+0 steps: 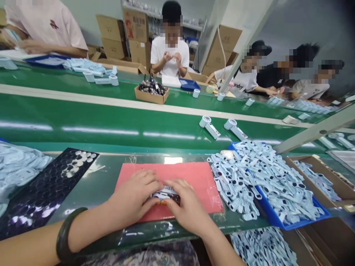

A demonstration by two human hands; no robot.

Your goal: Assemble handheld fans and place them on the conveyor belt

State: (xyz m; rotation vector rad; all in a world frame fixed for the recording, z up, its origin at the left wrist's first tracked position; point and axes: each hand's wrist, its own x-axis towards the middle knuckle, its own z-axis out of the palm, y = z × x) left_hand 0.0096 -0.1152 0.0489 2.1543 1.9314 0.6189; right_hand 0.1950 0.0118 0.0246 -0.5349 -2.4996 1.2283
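On a pink sheet (191,173) in front of me, my left hand (134,192) and my right hand (187,205) close in from both sides on a small pale-and-dark part (167,194). Dark lettering shows on its pale upper face. Both thumbs press at its near edge, where a bit of orange shows. Fingers cover most of the part, so its kind is unclear. A dark bangle (64,236) circles my left wrist. Right of the sheet lies a loose heap of light-blue plastic pieces (235,188), apart from my hands.
Light-blue pieces overflow a blue tray (291,224) at right, beside a cardboard box (338,201). A dark sticker sheet (41,195) lies left. Beyond runs a green conveyor (111,114) carrying two handheld fans (210,127). Several people work across it, near a box of dark parts (151,96).
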